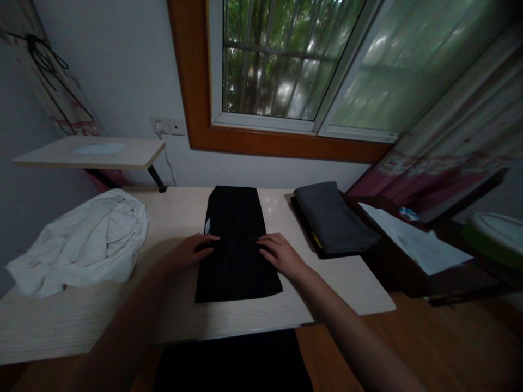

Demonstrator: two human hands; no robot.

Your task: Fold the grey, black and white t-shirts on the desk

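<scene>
A black folded piece of cloth [237, 272], probably a garment, lies flat on the pale wooden table [171, 321] with its long side pointing away from me. A small white tag [208, 225] shows at its left edge. My left hand [196, 247] rests on that edge just below the tag, fingers stretched and slightly apart. On the opposite edge lies my right hand [280, 250], its fingers extended over the cloth in the same way. Neither hand visibly grips the fabric.
Crumpled white cloth [90, 239] lies on the left, beside a raised shelf [102, 152]. Folded grey cloth [330, 212] is stacked on dark cloth at the right. Beyond the table's right end stands a dark surface with a paper sheet [417, 239]. A window [281, 65] is behind.
</scene>
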